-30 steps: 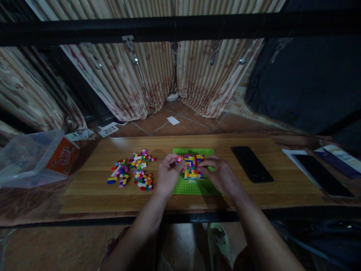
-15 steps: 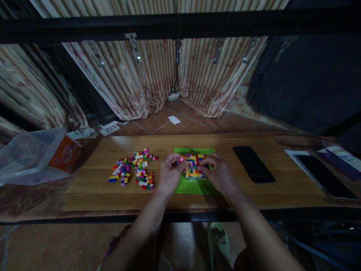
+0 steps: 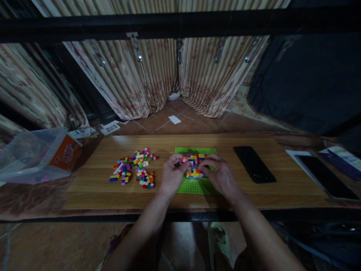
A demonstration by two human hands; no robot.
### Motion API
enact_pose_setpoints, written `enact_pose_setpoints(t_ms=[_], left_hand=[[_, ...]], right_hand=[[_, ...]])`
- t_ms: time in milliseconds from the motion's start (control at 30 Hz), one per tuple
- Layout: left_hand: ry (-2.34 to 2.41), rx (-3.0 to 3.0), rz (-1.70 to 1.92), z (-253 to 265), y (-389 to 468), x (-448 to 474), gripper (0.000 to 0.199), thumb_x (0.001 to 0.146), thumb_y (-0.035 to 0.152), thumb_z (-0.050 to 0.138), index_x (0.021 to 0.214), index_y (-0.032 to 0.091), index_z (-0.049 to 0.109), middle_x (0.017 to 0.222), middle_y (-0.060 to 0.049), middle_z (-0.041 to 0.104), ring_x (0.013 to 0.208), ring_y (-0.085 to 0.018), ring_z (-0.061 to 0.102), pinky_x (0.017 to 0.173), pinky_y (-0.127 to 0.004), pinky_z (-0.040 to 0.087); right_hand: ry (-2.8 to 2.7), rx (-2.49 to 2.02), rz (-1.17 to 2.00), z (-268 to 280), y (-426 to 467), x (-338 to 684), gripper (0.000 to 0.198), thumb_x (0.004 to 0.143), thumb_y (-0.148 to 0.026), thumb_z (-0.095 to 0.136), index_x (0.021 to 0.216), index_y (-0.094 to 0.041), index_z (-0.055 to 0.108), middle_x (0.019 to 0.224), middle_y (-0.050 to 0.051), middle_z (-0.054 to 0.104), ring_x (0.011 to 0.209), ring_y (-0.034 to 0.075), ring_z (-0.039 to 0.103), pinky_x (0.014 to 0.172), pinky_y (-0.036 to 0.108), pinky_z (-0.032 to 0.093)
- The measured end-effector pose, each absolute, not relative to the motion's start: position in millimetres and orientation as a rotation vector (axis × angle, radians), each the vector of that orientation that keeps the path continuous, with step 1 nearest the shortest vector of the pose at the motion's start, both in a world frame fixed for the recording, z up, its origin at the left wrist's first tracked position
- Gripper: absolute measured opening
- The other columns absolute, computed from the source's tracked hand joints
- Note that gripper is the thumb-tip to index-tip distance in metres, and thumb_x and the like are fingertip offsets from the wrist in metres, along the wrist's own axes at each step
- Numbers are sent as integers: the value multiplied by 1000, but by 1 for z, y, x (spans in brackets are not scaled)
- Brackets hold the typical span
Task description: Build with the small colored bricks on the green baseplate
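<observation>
A green studded baseplate (image 3: pixel 194 187) lies on the wooden table, with a multicoloured block of toy bricks (image 3: pixel 193 164) built up on it. My left hand (image 3: pixel 172 174) is at the block's left side, thumb and forefinger pinched on a small pinkish brick (image 3: pixel 184 160). From the right, my right hand (image 3: pixel 220 174) reaches over the block. Its thumb and fingertips are closed together at the block's right part, beside some red bricks; whether a brick is between them is hidden. Left of the baseplate lies a loose pile of small coloured bricks (image 3: pixel 144 177).
A black phone (image 3: pixel 254 164) lies on the table (image 3: pixel 93 195) to the right. Further right is a dark tablet-like slab (image 3: pixel 327 177) beside papers. A clear plastic bin (image 3: pixel 31 158) with an orange label stands at the left. Striped curtains (image 3: pixel 158 75) hang behind.
My right fingertips have shifted slightly over the block, and more of the red bricks there shows. My left hand stays at the block's left side, still pinching the brick.
</observation>
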State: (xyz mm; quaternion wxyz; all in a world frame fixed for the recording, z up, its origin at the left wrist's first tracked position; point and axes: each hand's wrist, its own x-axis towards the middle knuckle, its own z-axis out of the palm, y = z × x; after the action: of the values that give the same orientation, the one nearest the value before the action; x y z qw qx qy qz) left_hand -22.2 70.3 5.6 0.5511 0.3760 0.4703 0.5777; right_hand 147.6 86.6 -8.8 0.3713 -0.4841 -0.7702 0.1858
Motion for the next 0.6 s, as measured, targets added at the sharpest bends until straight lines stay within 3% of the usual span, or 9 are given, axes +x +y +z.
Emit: enact_pose_setpoints(t_ms=[600], left_hand=[[1128,843,1325,5,66,-16,21,65,19,70,81,16,56,65,5,61,52,-9,58,53,-20,47]], right_hand=[[-1965,-1243,452,-6,78,148,16,87,-21,56,86,-23,72,89,5,63,85,19,60,79,34,48]])
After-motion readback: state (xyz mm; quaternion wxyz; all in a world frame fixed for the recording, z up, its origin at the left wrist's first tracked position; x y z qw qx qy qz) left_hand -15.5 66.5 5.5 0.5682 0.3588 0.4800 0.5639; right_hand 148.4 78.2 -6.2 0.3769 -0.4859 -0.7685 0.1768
